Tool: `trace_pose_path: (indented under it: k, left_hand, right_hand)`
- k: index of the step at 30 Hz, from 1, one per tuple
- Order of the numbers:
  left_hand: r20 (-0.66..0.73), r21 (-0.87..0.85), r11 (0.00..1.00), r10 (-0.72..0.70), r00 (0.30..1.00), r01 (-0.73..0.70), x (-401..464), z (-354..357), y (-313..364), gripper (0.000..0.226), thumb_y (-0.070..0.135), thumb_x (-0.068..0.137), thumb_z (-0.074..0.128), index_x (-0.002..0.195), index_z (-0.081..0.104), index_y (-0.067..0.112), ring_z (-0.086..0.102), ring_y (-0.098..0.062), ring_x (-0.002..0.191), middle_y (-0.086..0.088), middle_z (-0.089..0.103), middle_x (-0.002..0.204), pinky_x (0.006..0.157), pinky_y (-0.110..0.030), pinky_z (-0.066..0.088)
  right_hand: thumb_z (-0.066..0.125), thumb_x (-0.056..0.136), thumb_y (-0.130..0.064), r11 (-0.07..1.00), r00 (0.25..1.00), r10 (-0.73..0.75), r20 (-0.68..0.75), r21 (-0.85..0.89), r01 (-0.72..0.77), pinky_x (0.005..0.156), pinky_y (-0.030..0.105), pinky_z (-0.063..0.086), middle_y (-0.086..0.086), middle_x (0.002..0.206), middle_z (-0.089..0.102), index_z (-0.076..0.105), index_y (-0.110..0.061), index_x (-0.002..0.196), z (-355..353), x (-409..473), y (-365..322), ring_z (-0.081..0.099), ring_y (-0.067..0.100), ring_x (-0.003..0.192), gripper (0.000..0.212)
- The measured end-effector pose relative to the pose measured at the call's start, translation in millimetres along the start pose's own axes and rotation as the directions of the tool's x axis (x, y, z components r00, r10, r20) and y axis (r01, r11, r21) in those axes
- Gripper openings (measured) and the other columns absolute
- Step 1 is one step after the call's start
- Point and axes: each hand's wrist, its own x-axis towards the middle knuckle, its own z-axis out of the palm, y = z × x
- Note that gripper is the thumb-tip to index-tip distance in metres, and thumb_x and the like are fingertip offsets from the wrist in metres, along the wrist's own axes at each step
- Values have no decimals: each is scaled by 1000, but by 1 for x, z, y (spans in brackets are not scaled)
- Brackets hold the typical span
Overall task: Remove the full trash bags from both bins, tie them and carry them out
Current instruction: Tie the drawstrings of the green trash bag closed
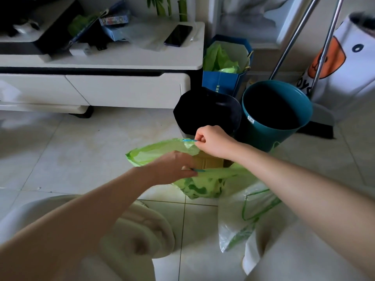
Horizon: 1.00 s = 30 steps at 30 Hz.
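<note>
A green trash bag (154, 153) sits open on the tiled floor, with brown cardboard (209, 162) showing in its mouth. My right hand (215, 141) pinches a blue drawstring (189, 140) at the bag's far rim. My left hand (172, 169) pinches the other blue drawstring (199, 170) at the near rim. Behind the bag stand a black bin (207, 110) and a teal bin (278, 114), both dark inside with no bag showing. A clear white bag (241, 216) with green print lies on the floor at the lower right.
A white low cabinet (101, 82) with a phone (178, 35) and clutter runs along the left. A blue paper bag (223, 78) holds green plastic. Broom and dustpan handles (292, 41) lean behind the teal bin, beside a white printed bag (349, 63). My knees fill the bottom.
</note>
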Motion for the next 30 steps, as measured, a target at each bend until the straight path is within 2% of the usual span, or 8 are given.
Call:
trace_pose_path:
  k: [5, 8, 12, 16, 19, 24, 27, 30]
  left_hand:
    - [-113, -291, 947, -176, 978, 136, -17, -45, 16, 10, 38, 81, 71, 87, 76, 33, 66, -3, 84, 13, 74, 85, 79, -27, 52]
    - [-200, -403, 899, -271, 941, 173, -24, -55, 18, 5, 31, 79, 74, 80, 77, 26, 63, -10, 75, 2, 74, 80, 73, -30, 48]
    - [-477, -597, 800, -294, 828, -60, -31, -79, 33, 10, 18, 85, 68, 81, 74, 11, 61, -8, 75, -7, 74, 81, 77, -23, 47]
    - [-448, -532, 845, -234, 863, -47, -34, -89, 44, 8, 13, 87, 66, 85, 72, 8, 63, -7, 75, -4, 72, 77, 77, -16, 47]
    - [-468, -446, 895, -216, 857, -18, -35, -86, 47, 6, 17, 87, 66, 83, 70, 17, 60, -4, 70, 4, 71, 76, 69, -15, 45]
    - [-550, -244, 962, -36, 835, -119, -38, -89, 46, 8, 21, 90, 59, 92, 67, 20, 62, -17, 92, 1, 65, 91, 91, -34, 48]
    - [-572, -115, 980, 67, 818, -160, -37, -89, 51, 10, 18, 91, 59, 96, 67, 15, 53, -15, 92, 6, 56, 91, 86, -23, 41]
    - [-603, -64, 983, 99, 792, -172, -33, -88, 56, 9, 18, 89, 61, 95, 67, 16, 52, -14, 94, 6, 57, 94, 86, -21, 40]
  right_hand:
    - [59, 89, -19, 997, 995, 20, -93, 76, -13, 76, 33, 54, 5, 90, 69, 66, -11, 92, -25, -6, -13, 65, 20, 82, 12]
    - [57, 90, -22, 995, 988, 1, -152, 98, 14, 73, 33, 53, 5, 88, 71, 66, -12, 89, -42, -10, -22, 66, 19, 79, 13]
    - [57, 89, -22, 921, 907, -85, -411, 315, 229, 78, 42, 55, 2, 77, 68, 64, -11, 86, -70, -20, -42, 66, 22, 77, 12]
    - [57, 89, -16, 835, 857, -62, -512, 444, 326, 80, 43, 56, 1, 70, 64, 63, -7, 89, -81, -34, -49, 62, 15, 69, 10]
    - [60, 86, -22, 897, 907, -48, -419, 380, 223, 80, 50, 55, 2, 77, 70, 65, -15, 87, -67, -37, -46, 68, 22, 78, 9]
    - [65, 84, -17, 915, 951, -112, -287, 344, 212, 85, 39, 54, 1, 92, 71, 65, -11, 97, -59, -44, -56, 67, 14, 87, 14]
    - [71, 80, -15, 899, 973, -103, -205, 399, 180, 83, 32, 54, 3, 93, 69, 62, -7, 98, -56, -46, -61, 66, 16, 88, 22]
    - [71, 79, -14, 897, 982, -83, -171, 418, 148, 68, 28, 47, 2, 78, 64, 64, -10, 90, -55, -45, -64, 59, 13, 72, 14]
